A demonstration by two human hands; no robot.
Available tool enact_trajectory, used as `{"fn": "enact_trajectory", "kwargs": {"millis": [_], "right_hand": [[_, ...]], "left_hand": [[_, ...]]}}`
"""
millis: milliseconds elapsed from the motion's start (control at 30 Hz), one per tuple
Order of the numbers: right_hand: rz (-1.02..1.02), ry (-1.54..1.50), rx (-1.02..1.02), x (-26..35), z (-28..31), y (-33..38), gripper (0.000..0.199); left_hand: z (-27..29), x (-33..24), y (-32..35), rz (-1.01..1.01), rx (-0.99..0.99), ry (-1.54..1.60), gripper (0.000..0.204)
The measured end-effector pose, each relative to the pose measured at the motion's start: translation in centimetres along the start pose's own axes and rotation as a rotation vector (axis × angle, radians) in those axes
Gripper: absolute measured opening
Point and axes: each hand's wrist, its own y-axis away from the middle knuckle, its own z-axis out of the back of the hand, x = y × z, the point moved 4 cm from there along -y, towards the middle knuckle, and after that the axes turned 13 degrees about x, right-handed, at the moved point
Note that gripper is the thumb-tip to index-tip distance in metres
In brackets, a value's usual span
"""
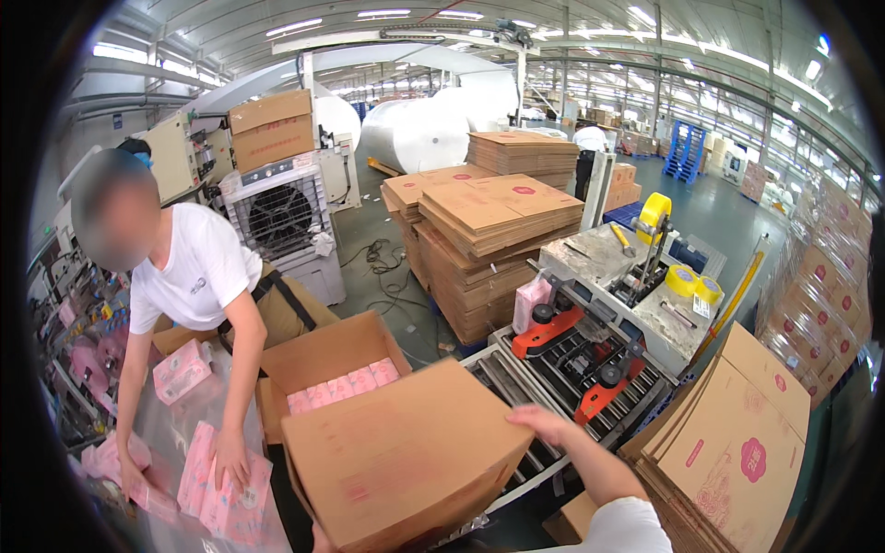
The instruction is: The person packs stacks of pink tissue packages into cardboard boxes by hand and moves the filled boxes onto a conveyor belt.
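Note:
A large brown cardboard box [406, 442] is right in front of me, tilted, with a plain panel facing up. My right hand [539, 424] grips its far right corner, the fingers bent over the edge. Low on the near left side, my left hand [322, 537] presses against the same box; most of its fingers are hidden beneath. Just beyond stands an open cardboard box [323, 346] holding rows of pink packs [341, 387]. To the left, a co-worker's hands rest on pink-and-white soft packs [221, 488] lying on a smooth table [189, 415].
A roller conveyor [525, 452] with red side guides [550, 334] runs at right. Beside it, a metal bench [590, 253] carries yellow tape rolls [682, 279]. Flat cartons lean at the lower right [737, 452] and lie stacked [489, 221] ahead. A co-worker [198, 267] stands at left.

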Motion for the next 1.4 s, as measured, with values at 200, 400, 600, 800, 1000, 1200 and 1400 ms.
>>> {"fn": "enact_trajectory", "kwargs": {"millis": [200, 400, 600, 800, 1000, 1200, 1400], "right_hand": [[0.009, 0.727, 0.415, 6.7, -17.3, -0.7, 0.04], [0.127, 1.364, 0.633, -2.9, -21.6, -1.4, 0.086], [0.103, 1.103, -0.566, -8.1, -0.8, 0.4, 0.065], [-0.215, 1.143, -0.319, -7.8, 2.5, -3.1, 0.025], [-0.207, 0.656, -0.092, -2.2, 12.6, -2.1, 0.025], [-0.168, 0.375, -0.193, -7.5, 13.8, -7.6, 0.028], [-0.059, 0.31, 0.03, -12.7, -4.5, -11.7, 0.036]], "left_hand": [[-14.2, 1.1, 2.3, 0.218, -0.168, -0.16, 0.072], [-19.6, -7.2, 5.4, 0.042, -0.185, -0.756, 0.069], [-14.9, -5.4, 9.4, 0.481, -0.547, -1.382, 0.037], [-18.7, -6.7, 8.1, 0.539, -0.658, -1.337, 0.046], [-15.0, -1.0, 7.3, 0.449, -0.349, -0.69, 0.057], [-9.4, 4.9, 9.3, 0.314, -0.706, -0.207, 0.057], [-2.9, 5.5, 18.2, 0.026, -1.691, -0.132, 0.058]]}}
